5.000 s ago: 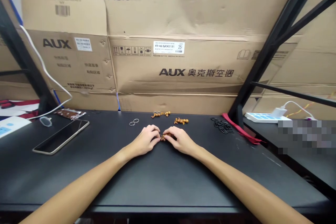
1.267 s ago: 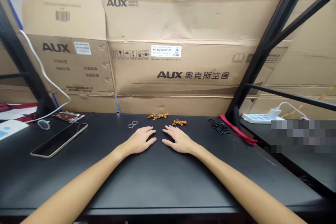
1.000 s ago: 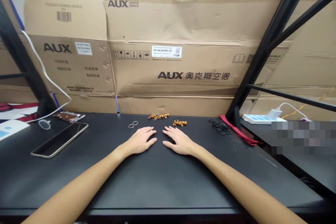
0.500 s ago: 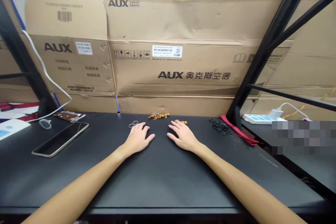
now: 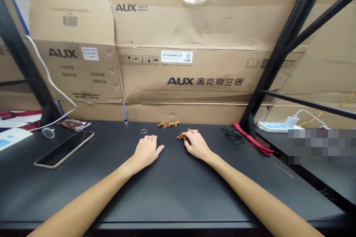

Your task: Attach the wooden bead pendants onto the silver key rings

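Observation:
My left hand (image 5: 147, 150) rests on the black table (image 5: 172, 189) with its fingers bent down and its thumb out to the side. What lies under the fingertips is hidden. A single metal ring (image 5: 143, 131) lies just beyond them. The fingers of my right hand (image 5: 197, 145) are curled onto a brown bead cluster (image 5: 181, 136), which sticks out at their left. A second bead cluster (image 5: 168, 123) lies farther back, near the cardboard boxes.
A phone (image 5: 64, 149) lies at the left, with a foil packet (image 5: 72, 124) and a white cable (image 5: 52, 81) behind it. Black rings (image 5: 233, 135) and a red strap (image 5: 251, 139) lie by the black rack post (image 5: 275, 63). A power strip (image 5: 274, 125) is at the right.
Both hands reached forward from lying flat. My right hand now covers the near bead cluster. My left fingers have curled near the rings, and only one ring still shows.

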### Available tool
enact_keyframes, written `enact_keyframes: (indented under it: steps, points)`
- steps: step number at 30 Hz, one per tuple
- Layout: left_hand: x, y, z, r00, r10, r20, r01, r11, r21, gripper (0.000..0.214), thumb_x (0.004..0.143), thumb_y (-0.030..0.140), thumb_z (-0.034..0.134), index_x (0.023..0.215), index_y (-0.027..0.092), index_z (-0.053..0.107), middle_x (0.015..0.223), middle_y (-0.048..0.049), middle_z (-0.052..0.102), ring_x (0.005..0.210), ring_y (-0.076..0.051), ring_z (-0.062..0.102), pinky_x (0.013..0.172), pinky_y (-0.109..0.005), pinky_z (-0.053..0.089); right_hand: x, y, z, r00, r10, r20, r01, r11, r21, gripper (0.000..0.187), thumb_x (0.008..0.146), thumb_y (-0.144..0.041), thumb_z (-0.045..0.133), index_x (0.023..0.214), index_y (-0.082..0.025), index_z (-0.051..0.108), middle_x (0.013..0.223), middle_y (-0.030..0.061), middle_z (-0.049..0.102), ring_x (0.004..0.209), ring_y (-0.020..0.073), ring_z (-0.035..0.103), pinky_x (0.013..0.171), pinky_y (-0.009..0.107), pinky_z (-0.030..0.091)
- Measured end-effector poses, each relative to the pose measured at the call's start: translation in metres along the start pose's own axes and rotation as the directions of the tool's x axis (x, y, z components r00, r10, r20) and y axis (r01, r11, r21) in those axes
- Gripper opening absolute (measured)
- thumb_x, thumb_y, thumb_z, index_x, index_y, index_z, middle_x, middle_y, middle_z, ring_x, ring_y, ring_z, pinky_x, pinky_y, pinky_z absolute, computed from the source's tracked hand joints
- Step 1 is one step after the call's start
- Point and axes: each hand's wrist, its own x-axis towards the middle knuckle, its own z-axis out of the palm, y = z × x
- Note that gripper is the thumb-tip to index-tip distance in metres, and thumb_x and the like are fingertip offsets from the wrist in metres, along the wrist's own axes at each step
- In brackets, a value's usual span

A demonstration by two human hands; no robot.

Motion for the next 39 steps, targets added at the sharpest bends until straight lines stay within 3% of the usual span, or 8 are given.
enact_keyframes:
  steps: [4, 10, 15, 19, 24, 30, 39]
  points:
    - [0.001, 0.005, -0.001, 0.982, 0.189, 0.02, -0.182, 0.964, -0.196, 0.024, 0.09, 0.025, 0.047, 0.11, 0.016, 0.056, 0.106, -0.0115, 0.064, 0.103, -0.025, 0.057, 0.092, -0.038, 0.044, -0.003, -0.014, 0.0, 0.999, -0.034, 0.008, 0.032, 0.993, 0.117, 0.034, 0.076, -0.008, 0.05, 0.106, -0.018, 0.062, 0.1, 0.0075, 0.066, 0.1, 0.0225, 0.054, 0.091, 0.038, 0.042]
    - [0.001, 0.01, -0.006, 0.964, 0.265, 0.019, -0.239, 0.896, -0.375, 0.027, 0.087, 0.013, 0.048, 0.11, 0.021, 0.058, 0.107, -0.0046, 0.065, 0.099, -0.019, 0.059, 0.092, -0.032, 0.046, -0.005, -0.022, 0.0, 0.995, -0.103, -0.006, 0.102, 0.967, 0.232, 0.043, 0.068, 0.002, 0.045, 0.102, -0.018, 0.062, 0.094, 0.0066, 0.065, 0.094, 0.021, 0.054, 0.085, 0.036, 0.045]
    - [0.003, 0.01, -0.007, 0.957, 0.29, -0.005, -0.268, 0.879, -0.394, 0.023, 0.085, 0.01, 0.049, 0.102, 0.02, 0.062, 0.099, -0.0034, 0.067, 0.092, -0.018, 0.06, 0.087, -0.031, 0.047, -0.005, -0.022, 0.001, 0.992, -0.125, -0.012, 0.125, 0.967, 0.22, 0.036, 0.073, -0.004, 0.05, 0.104, -0.018, 0.06, 0.097, 0.0069, 0.064, 0.091, 0.0219, 0.051, 0.085, 0.038, 0.045]
    - [0.004, 0.009, -0.006, 0.952, 0.306, -0.02, -0.287, 0.866, -0.41, 0.02, 0.085, 0.011, 0.05, 0.1, 0.018, 0.062, 0.096, -0.0044, 0.065, 0.09, -0.017, 0.06, 0.086, -0.03, 0.047, -0.005, -0.024, 0.001, 0.99, -0.138, 0.026, 0.129, 0.968, 0.217, 0.025, 0.077, -0.005, 0.049, 0.095, -0.018, 0.061, 0.092, 0.0068, 0.063, 0.084, 0.0199, 0.05, 0.079, 0.036, 0.045]
    - [0.005, 0.008, -0.005, 0.95, 0.313, -0.012, -0.296, 0.885, -0.36, 0.015, 0.088, 0.017, 0.048, 0.088, 0.018, 0.063, 0.095, -0.006, 0.06, 0.091, -0.018, 0.057, 0.086, -0.031, 0.046, -0.006, -0.027, -0.001, 0.984, -0.174, 0.029, 0.159, 0.949, 0.273, 0.026, 0.076, -0.001, 0.046, 0.089, -0.019, 0.058, 0.087, 0.0043, 0.061, 0.082, 0.0182, 0.049, 0.076, 0.032, 0.044]
    - [0.007, 0.004, -0.001, 0.947, 0.322, 0.007, -0.3, 0.89, -0.342, 0.016, 0.09, 0.02, 0.045, 0.082, 0.019, 0.06, 0.087, -0.0045, 0.058, 0.087, -0.018, 0.053, 0.082, -0.031, 0.045, -0.007, -0.03, -0.004, 0.978, -0.205, 0.041, 0.185, 0.938, 0.293, 0.024, 0.076, -0.002, 0.047, 0.089, -0.02, 0.057, 0.086, 0.0032, 0.06, 0.082, 0.0176, 0.05, 0.075, 0.031, 0.044]
    - [0.005, 0.003, 0.001, 0.938, 0.346, -0.005, -0.324, 0.875, -0.359, 0.016, 0.091, 0.018, 0.039, 0.078, 0.019, 0.048, 0.096, -0.0071, 0.053, 0.091, -0.019, 0.05, 0.085, -0.035, 0.043, -0.008, -0.032, -0.002, 0.97, -0.236, 0.051, 0.216, 0.941, 0.261, 0.018, 0.082, -0.014, 0.054, 0.099, -0.019, 0.057, 0.09, 0.0053, 0.058, 0.084, 0.0187, 0.051, 0.08, 0.034, 0.045]
